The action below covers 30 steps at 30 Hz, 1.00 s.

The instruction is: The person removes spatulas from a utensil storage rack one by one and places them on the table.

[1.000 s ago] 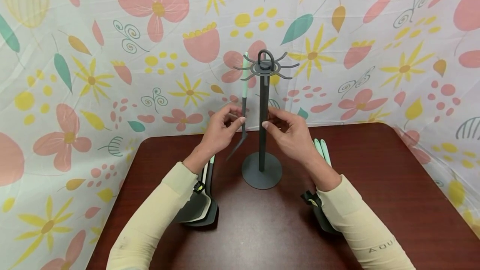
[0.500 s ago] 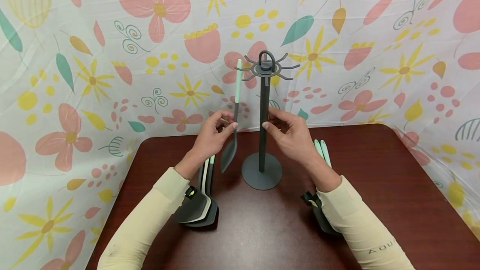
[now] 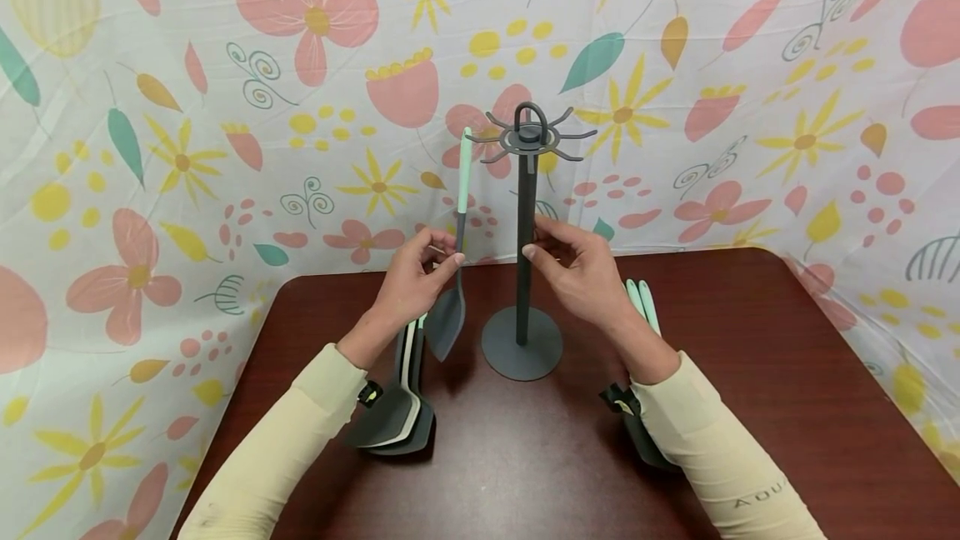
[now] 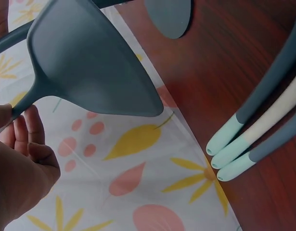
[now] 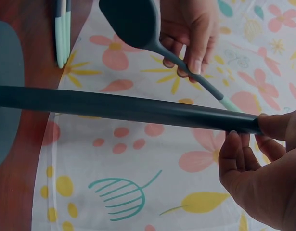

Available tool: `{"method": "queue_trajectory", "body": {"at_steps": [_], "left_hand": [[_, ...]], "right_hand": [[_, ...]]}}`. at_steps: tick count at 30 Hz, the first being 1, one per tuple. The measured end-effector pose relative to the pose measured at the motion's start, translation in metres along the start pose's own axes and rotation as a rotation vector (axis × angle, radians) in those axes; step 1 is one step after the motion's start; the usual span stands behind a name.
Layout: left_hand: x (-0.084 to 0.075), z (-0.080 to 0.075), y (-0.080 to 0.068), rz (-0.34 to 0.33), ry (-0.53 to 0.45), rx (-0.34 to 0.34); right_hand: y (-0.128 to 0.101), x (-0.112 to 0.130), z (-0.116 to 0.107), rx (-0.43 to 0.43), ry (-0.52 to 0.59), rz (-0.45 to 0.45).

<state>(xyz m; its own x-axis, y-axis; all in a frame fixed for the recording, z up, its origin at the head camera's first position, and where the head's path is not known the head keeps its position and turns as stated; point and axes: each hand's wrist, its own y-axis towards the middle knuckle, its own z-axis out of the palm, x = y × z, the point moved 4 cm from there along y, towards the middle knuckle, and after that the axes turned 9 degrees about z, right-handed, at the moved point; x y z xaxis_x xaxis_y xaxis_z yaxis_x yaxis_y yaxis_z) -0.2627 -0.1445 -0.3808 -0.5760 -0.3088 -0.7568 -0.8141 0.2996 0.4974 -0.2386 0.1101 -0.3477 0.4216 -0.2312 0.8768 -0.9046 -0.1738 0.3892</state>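
A dark grey utensil stand (image 3: 522, 257) with a ring of hooks on top stands on the dark red table (image 3: 750, 373). My right hand (image 3: 581, 269) pinches its pole (image 5: 138, 109) at mid height. My left hand (image 3: 416, 277) pinches the neck of a grey spatula (image 3: 448, 319) with a mint handle (image 3: 465, 169), held upright just left of the stand, blade down above the table. The spatula's blade (image 4: 90, 62) fills the left wrist view, beside my fingers (image 4: 30, 154).
Several grey utensils with mint handle ends (image 3: 401, 407) lie on the table under my left forearm; their handle tips (image 4: 229, 154) show in the left wrist view. More mint-handled utensils (image 3: 641, 307) lie under my right wrist. A floral cloth (image 3: 225, 107) backs the table.
My left hand has carried the spatula off the stand's hook, leftward and slightly down, and turned its blade flat toward me. My right hand stays on the pole.
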Motion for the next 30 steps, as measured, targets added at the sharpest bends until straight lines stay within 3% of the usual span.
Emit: {"method": "queue_trajectory", "body": {"at_steps": [30], "left_hand": [[0.02,-0.021,-0.033,-0.215,0.136,-0.034]], "right_hand": [[0.0,-0.001,0.001,-0.006,-0.008,-0.014]]}}
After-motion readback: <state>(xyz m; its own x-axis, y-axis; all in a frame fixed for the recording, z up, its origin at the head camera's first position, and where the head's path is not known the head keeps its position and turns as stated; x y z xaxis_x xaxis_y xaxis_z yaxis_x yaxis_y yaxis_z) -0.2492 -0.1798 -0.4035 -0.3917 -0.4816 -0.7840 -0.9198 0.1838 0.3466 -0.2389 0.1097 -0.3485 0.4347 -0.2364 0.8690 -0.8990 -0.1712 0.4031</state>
